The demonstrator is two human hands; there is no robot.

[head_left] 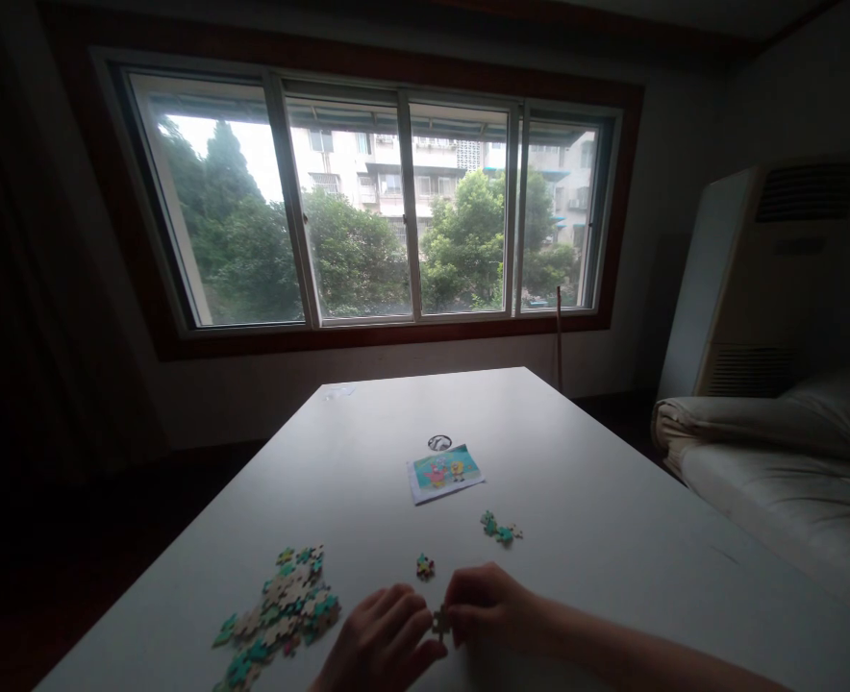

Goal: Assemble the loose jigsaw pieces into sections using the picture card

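Observation:
My left hand (378, 642) and my right hand (484, 604) meet at the near edge of the white table (612, 538). Both pinch a small jigsaw piece (440, 621) between their fingertips. A heap of loose jigsaw pieces (281, 615) lies just left of my left hand. One single piece (425, 567) lies right behind my hands. A few joined pieces (501, 528) lie farther back to the right. A small picture card (444, 472) showing cartoon figures lies at the table's middle.
A small ring-shaped object (439, 442) lies behind the card. A wide window (367, 202) fills the far wall. To the right stand a tall air conditioner (771, 279) and a sofa with white bedding (771, 461). The room is dim.

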